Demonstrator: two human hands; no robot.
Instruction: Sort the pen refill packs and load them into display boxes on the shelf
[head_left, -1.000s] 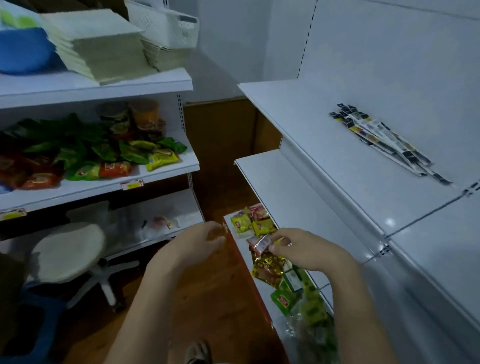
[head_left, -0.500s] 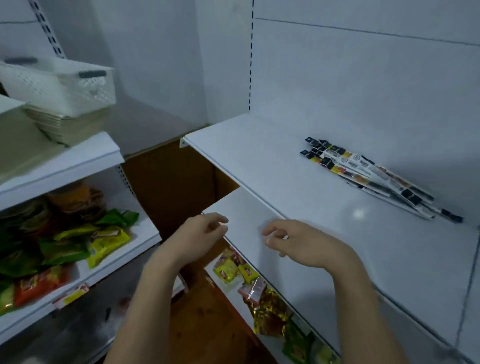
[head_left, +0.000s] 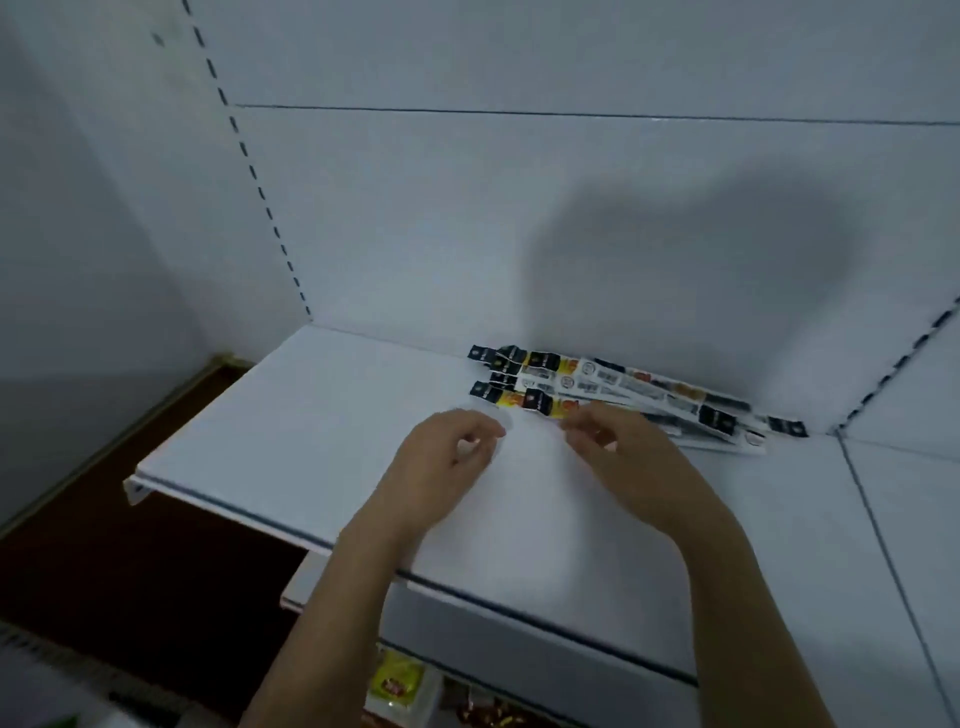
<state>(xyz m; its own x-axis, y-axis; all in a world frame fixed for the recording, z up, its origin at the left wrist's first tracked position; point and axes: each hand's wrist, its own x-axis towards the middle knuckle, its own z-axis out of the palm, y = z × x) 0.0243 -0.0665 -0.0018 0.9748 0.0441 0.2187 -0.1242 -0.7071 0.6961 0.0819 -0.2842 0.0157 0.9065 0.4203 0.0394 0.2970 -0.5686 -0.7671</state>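
While both hands hover over the shelf (head_left: 322, 415), the left hand (head_left: 441, 467) and right hand (head_left: 628, 457) hold nothing, fingers loosely curled. Just beyond the right one, the packs (head_left: 613, 389) lie fanned at the far wall. They look light, thin and slippery; better to pinch the near black ends.

Both hands are motion-blurred: the left hand's (head_left: 447, 457) fingertips smear into the white shelf (head_left: 291, 415), and whether the right hand (head_left: 623, 457) touches the refill packs (head_left: 613, 389) just beyond it cannot be told. Print on those packs is unreadable. Below the forearms, snack packets (head_left: 397, 686) are cut off by the frame's bottom edge.
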